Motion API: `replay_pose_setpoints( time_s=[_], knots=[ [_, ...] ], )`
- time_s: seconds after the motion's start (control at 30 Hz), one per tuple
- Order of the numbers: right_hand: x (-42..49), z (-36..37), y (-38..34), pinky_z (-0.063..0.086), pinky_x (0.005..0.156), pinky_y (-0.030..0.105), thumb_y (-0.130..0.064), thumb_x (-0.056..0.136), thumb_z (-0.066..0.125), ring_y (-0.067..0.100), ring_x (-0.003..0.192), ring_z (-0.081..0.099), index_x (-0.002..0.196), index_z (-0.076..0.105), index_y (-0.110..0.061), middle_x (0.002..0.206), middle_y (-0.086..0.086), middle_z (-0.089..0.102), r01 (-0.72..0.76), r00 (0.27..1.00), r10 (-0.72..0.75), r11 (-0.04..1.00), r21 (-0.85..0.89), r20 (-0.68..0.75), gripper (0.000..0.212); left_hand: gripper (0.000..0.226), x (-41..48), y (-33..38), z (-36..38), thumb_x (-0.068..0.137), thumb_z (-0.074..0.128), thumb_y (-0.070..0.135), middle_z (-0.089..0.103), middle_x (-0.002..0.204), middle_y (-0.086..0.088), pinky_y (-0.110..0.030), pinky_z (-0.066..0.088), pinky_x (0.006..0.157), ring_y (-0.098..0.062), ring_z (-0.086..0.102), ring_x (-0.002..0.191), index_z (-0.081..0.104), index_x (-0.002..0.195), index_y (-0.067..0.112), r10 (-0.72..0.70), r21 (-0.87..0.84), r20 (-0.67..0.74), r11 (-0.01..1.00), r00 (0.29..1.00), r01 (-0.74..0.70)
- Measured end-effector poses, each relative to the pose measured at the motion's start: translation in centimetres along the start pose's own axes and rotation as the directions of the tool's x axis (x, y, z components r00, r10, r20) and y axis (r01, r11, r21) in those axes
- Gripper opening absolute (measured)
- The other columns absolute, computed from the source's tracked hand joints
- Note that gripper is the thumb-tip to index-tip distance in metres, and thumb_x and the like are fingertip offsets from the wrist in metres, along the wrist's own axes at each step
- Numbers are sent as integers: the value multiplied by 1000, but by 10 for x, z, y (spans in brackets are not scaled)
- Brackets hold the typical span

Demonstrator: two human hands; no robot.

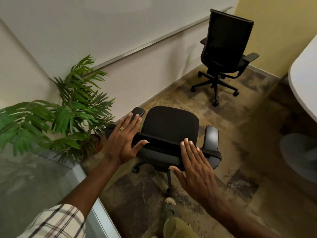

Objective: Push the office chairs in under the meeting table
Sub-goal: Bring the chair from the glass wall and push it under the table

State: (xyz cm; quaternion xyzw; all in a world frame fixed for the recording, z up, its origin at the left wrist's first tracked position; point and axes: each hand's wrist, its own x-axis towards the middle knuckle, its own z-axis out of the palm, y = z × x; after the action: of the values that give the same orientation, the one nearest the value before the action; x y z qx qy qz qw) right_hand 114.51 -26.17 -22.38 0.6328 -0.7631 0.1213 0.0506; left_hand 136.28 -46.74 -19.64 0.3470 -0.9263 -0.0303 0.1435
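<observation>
Office chairs, two black ones on castors, stand on a mottled brown and grey carpet (pixel 248 134) that fills the floor of this small room. From my seat at the controls I see a white wall (pixel 85 40) crossed by a slanting metal rail, and a yellow wall (pixel 283 31) meeting it at the far corner. A curved white tabletop edge (pixel 301 79) enters from the right, with a rounded grey base below it. On the left a leafy green potted plant (pixel 68 109) stands beside a frosted glass panel (pixel 34 177) in a pale metal frame.

The near black fabric-seated chair (pixel 171 124) has a rounded padded seat, smooth dark armrests and a curved backrest whose top edge faces me. The far black mesh-backed chair (pixel 226 45) stands by the corner, tall and upright on a five-spoke base, well apart from the near one and clear of the table.

My left hand (pixel 123 140) is spread flat, fingers extended, over the left end of the near chair's backrest and its armrest; a gold ring with a green stone (pixel 122 128) sits on one finger. My right hand (pixel 197 170) is likewise flat and wide, fingertips at the backrest's top edge. Neither hand grips anything; I cannot tell whether the palms actually touch the chair. A checked sleeve (pixel 56 222) shows at the lower left.
</observation>
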Motion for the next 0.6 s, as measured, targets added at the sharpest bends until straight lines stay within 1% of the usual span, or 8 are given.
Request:
replay_pose_setpoints(
  time_s=[0.07, 0.13, 0.2, 0.27, 0.33, 0.4, 0.43, 0.6],
  knots=[
    [6, 5, 8, 22, 127, 39, -67, 104, 28, 20, 158, 15, 160, 24, -8, 169, 10, 20, 3, 1000, -3, 1000, -4, -2, 81, 92, 11, -1, 4, 100, 15, 73, 22, 172, -8, -49, 14, 131, -23, 10, 162, 27, 163, 6, -1, 23, 32, 1000, 999, 0],
    [18, 11, 15, 30, 125, 41, -64, 105, 26, 21, 156, 22, 158, 30, -8, 166, 11, 27, -20, 1000, 20, 1000, -10, -10, 77, 95, 25, -1, 10, 98, 15, 74, 16, 173, -7, -48, 11, 131, -22, 6, 162, 21, 164, 7, -12, 39, 72, 999, 997, 9],
    [38, 14, 35, 35, 122, 43, -62, 106, 24, 20, 155, 25, 157, 33, -9, 165, 10, 30, -75, 997, 75, 997, -23, -11, 74, 95, 57, 2, 21, 98, 15, 74, 9, 174, -6, -47, 8, 132, -20, 1, 162, 15, 165, 7, 5, 26, 114, 1000, 994, -8],
    [63, 13, 53, 38, 121, 43, -60, 107, 24, 20, 154, 28, 156, 34, -9, 164, 9, 32, -112, 993, 112, 994, -3, -44, 72, 92, 89, 4, 29, 100, 16, 72, 6, 174, -4, -45, 7, 132, -18, -3, 162, 13, 165, 7, 15, 31, 115, 999, 993, -19],
    [70, 16, 56, 38, 120, 42, -59, 108, 24, 20, 152, 31, 156, 35, -10, 163, 9, 33, -84, 995, 84, 996, -6, -47, 70, 87, 92, 2, 30, 103, 19, 68, 6, 175, -4, -43, 5, 133, -16, -4, 162, 13, 166, 8, 2, 36, 111, 999, 994, -6],
    [83, 18, 71, 38, 121, 41, -59, 108, 23, 19, 152, 31, 156, 33, -11, 163, 8, 32, -131, 989, 131, 991, 4, -68, 69, 84, 116, 1, 40, 105, 20, 66, 6, 175, -4, -43, 5, 133, -15, -4, 162, 14, 166, 9, 32, 17, 85, 999, 996, -33],
    [84, 18, 72, 38, 121, 41, -59, 108, 24, 19, 152, 31, 157, 32, -12, 164, 8, 31, -124, 989, 123, 992, -6, -77, 69, 82, 116, 1, 39, 106, 21, 65, 6, 175, -4, -43, 7, 133, -15, -4, 162, 13, 166, 9, 43, 7, 71, 999, 997, -43],
    [85, 19, 76, 34, 122, 38, -60, 107, 28, 17, 154, 27, 159, 28, -13, 166, 6, 27, -174, 983, 174, 985, 2, -62, 70, 80, 142, -9, 49, 108, 21, 62, 2, 176, -5, -46, 8, 132, -19, -1, 162, 9, 166, 9, 180, 14, 82, 983, 980, -181]
  ],
)
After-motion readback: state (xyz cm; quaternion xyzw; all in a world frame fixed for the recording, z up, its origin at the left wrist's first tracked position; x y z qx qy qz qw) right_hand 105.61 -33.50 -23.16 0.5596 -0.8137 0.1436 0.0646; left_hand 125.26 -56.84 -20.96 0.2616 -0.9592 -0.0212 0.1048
